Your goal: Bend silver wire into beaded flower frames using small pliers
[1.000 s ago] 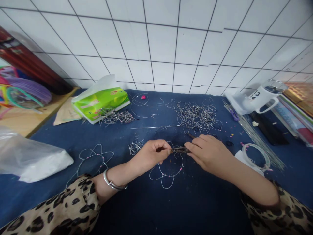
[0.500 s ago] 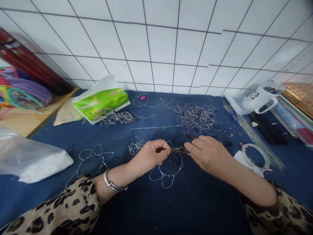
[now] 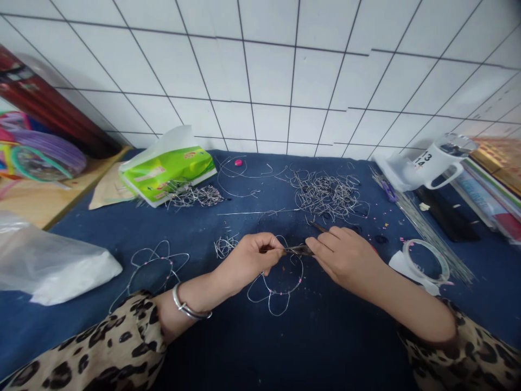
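Note:
My left hand (image 3: pixel 249 258) is closed in a pinch on the top of a silver wire flower with small pink beads (image 3: pixel 275 285), which lies on the blue cloth (image 3: pixel 260 336). My right hand (image 3: pixel 345 255) grips dark small pliers (image 3: pixel 299 250), whose tip meets the wire right beside my left fingertips. Both hands sit at the middle of the cloth, almost touching.
A second wire flower (image 3: pixel 157 266) lies to the left. A heap of wire pieces (image 3: pixel 328 193) sits behind the hands, a green tissue pack (image 3: pixel 169 171) at back left, a white plastic bag (image 3: pixel 49 266) far left, a white mug (image 3: pixel 439 157), straight wires (image 3: pixel 423 228) and a tape roll (image 3: pixel 427 259) at right.
Both hands stay in place; the right hand and pliers have shifted very slightly left, and the wire flower has turned a little.

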A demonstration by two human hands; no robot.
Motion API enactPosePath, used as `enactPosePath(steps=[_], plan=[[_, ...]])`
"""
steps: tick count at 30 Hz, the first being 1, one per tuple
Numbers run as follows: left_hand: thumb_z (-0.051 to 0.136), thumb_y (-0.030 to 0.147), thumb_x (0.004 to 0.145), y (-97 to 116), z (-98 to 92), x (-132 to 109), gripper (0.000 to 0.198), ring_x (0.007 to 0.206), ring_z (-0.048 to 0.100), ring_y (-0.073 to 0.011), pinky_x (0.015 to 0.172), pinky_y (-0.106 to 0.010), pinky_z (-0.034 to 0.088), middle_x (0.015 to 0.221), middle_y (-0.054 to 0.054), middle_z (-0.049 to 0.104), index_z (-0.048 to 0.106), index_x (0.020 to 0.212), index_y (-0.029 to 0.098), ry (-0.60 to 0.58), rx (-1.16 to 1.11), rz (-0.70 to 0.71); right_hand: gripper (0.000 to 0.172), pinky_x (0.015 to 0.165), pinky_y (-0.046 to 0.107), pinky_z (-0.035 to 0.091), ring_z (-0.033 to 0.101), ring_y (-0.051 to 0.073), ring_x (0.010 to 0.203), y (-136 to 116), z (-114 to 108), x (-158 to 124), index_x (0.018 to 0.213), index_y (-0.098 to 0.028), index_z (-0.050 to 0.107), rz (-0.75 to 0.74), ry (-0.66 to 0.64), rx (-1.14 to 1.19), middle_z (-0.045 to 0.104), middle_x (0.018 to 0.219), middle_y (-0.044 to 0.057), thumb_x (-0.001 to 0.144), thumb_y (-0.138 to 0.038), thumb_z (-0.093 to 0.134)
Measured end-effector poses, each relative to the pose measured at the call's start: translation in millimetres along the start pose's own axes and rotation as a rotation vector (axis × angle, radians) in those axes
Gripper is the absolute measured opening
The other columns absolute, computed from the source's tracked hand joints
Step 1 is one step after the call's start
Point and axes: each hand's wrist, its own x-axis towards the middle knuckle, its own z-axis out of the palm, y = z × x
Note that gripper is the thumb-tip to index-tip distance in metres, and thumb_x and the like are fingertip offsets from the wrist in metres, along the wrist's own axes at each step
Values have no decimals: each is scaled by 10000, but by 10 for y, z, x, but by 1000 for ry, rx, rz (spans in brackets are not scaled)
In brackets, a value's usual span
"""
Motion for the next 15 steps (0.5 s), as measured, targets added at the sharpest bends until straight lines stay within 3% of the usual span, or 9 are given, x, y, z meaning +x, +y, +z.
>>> enactPosePath(steps=[15], plan=[[545,208,775,10,-8,-4,95,434,389,-46,469,-191,317,487,60,451,563,718,134,-4,-41,-8,254,688,306,384,491,173,768,1,9,10,1078,-147,575,42,5,76,575,791,56,895,-210,410]])
